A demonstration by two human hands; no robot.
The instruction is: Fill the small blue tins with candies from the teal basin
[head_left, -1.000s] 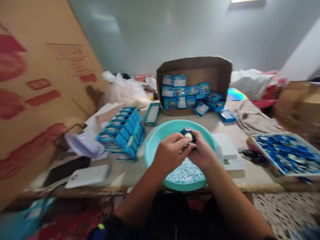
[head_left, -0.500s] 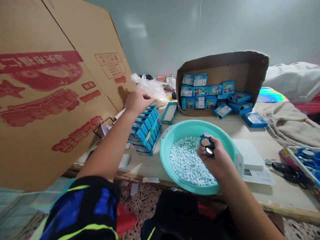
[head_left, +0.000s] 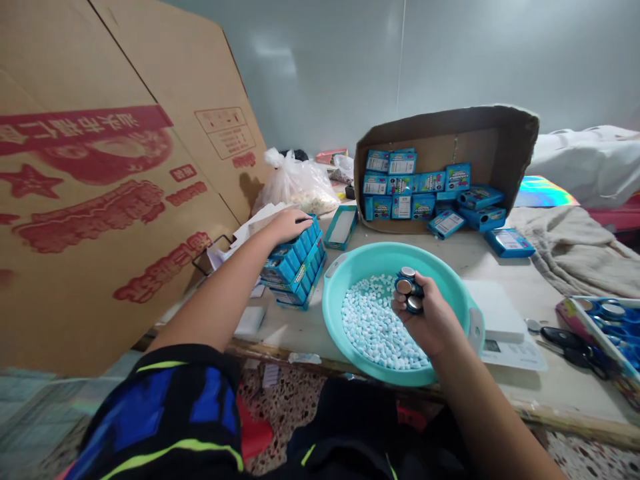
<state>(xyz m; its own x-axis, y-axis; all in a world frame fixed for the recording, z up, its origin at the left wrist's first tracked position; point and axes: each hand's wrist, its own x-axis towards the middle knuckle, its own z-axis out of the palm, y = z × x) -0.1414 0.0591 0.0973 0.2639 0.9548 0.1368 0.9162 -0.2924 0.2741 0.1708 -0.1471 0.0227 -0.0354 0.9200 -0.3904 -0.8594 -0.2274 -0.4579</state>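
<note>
On top of a stack of small blue boxes, left of the basin, lies my left hand. Its fingers are bent over one of the upper boxes, though the fingertips are mostly hidden. My right hand is closed around several small blue pieces with round silver faces; their exact kind does not show. It is held above the right part of a turquoise basin. White and pale blue pellet-like candies cover the basin's bottom.
Behind the basin, a cardboard box on its side contains several blue packs. A blue tray stands by the stack. To the right are a white scale, scissors and a box of blue pieces. A large carton leans at left.
My left hand left the right hand, reached left above the box stack, then came down onto it. My right hand stays over the basin with the silver-faced pieces. The view turned left.
</note>
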